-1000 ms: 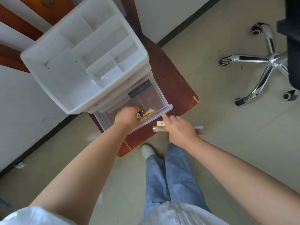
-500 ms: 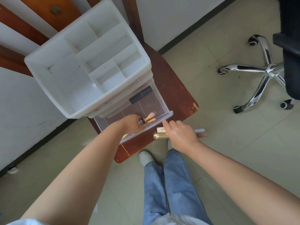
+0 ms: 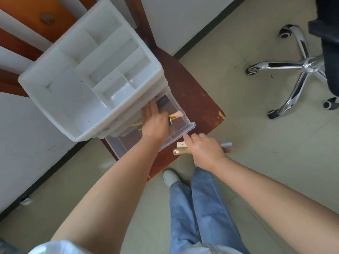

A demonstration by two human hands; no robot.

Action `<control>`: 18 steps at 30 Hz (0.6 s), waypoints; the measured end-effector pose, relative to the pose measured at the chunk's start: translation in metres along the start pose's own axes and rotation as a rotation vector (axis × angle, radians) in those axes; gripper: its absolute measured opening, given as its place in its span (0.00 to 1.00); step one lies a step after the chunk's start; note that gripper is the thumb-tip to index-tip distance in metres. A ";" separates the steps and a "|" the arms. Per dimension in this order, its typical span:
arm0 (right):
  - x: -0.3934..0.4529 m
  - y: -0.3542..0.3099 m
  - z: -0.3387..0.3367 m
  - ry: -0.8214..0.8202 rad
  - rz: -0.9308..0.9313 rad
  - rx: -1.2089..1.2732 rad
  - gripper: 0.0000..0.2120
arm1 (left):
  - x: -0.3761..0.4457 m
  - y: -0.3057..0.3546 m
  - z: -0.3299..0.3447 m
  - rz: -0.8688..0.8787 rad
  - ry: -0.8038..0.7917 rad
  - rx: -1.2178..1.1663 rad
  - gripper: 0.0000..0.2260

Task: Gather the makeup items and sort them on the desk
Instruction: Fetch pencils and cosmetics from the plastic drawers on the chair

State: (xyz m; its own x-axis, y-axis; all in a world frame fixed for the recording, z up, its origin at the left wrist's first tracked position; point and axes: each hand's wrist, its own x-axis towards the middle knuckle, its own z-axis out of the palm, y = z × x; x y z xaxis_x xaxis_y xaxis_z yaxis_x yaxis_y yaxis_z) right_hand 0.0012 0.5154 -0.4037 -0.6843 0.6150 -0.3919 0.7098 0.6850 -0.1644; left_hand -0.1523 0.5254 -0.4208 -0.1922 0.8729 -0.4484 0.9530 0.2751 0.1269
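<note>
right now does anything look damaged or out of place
The wooden chair seat has chipped finish at its right corner, pale wood showing. The white organizer sits on the chair rather than a desk, its clear drawer pulled open.

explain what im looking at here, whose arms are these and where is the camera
No machine here: a person wears a camera on the head, looking down at their own arms, jeans and shoe. A white plastic organizer stands on a wooden chair, its clear bottom drawer pulled out. The left hand reaches into the drawer and holds a makeup brush with a gold handle. The right hand grips a gold tube and other small items, its forefinger touching the drawer's front. An office chair base stands behind.
</note>
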 end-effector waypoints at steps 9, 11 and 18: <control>0.006 0.006 0.015 -0.068 0.008 0.104 0.37 | 0.021 -0.009 0.001 -0.044 -0.031 0.030 0.13; 0.007 0.005 0.014 -0.085 0.004 0.101 0.37 | 0.011 -0.014 0.004 0.043 0.019 0.094 0.12; 0.004 0.004 0.016 -0.112 0.001 0.109 0.36 | -0.003 -0.012 0.011 -0.046 -0.020 0.117 0.20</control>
State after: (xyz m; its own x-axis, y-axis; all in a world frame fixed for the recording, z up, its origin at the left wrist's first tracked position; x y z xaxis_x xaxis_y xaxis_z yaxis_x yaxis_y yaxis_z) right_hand 0.0041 0.5142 -0.4204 -0.6651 0.5638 -0.4897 0.7284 0.6344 -0.2588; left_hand -0.1607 0.5153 -0.4306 -0.2328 0.8519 -0.4691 0.9643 0.2649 0.0025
